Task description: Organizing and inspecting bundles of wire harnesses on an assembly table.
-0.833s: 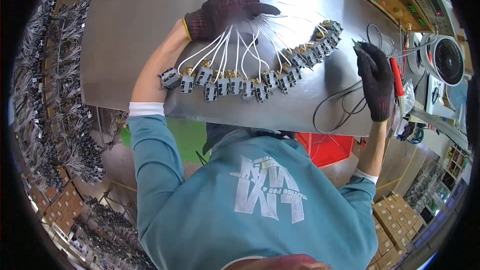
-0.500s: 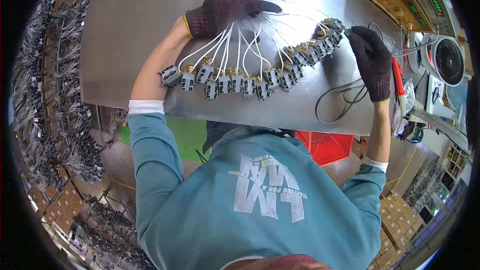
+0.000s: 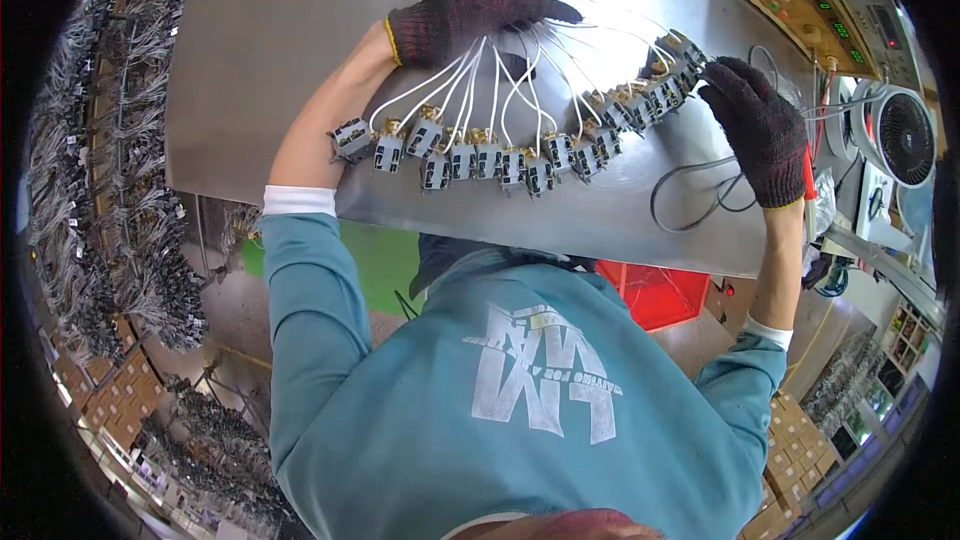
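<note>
A dark knitted glove covers each hand. My left hand is closed round a bundle of white wires above the middle of the metal table, its index finger pointing right. The wires fan out toward me and end in a curved row of small grey sockets with brass-coloured parts. The row bends up and away at its right end. At that end my right hand curls with its fingertips together beside the last sockets. Whatever lies between those fingertips is too small to make out.
On the metal table, a looped dark cable lies below my right hand. Instruments with lit displays stand at the far right, near a small fan. A red bin sits under the front edge. Wire bundles hang at left.
The view has shifted slightly, so the table and both hands sit a little further right. My right hand has turned slightly at the row's end. My left hand keeps its hold on the wires.
</note>
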Motion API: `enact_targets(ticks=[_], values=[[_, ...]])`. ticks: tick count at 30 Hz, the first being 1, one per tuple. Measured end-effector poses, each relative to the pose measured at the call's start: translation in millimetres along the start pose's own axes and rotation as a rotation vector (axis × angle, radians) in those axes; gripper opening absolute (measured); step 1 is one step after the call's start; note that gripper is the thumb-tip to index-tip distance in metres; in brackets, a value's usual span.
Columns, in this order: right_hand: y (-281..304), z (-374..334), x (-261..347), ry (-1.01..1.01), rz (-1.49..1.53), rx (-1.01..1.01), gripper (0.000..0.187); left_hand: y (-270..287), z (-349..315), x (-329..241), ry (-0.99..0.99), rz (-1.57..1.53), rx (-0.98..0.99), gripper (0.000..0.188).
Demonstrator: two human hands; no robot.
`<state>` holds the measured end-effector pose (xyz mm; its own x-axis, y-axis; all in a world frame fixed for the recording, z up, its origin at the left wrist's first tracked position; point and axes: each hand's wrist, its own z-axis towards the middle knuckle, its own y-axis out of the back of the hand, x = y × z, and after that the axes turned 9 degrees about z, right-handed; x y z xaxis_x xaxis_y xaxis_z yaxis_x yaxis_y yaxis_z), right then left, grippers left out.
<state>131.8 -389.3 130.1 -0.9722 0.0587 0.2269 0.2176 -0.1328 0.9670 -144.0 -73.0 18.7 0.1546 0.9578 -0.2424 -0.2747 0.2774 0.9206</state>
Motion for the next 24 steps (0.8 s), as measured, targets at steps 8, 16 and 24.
enact_targets(ticks=[8,16,24], values=[[-11.6,-8.1,5.5,-0.090,0.277,-0.144,0.032,-3.0,3.7,0.6,-0.012,0.051,-0.009,0.059],[-14.3,-16.7,3.7,-0.066,0.180,-0.096,0.031,-7.0,5.9,3.2,-0.007,-0.005,-0.004,0.082],[-15.5,-23.4,17.2,-0.118,0.255,-0.144,0.031,0.9,11.0,-4.8,0.004,0.040,0.065,0.082]])
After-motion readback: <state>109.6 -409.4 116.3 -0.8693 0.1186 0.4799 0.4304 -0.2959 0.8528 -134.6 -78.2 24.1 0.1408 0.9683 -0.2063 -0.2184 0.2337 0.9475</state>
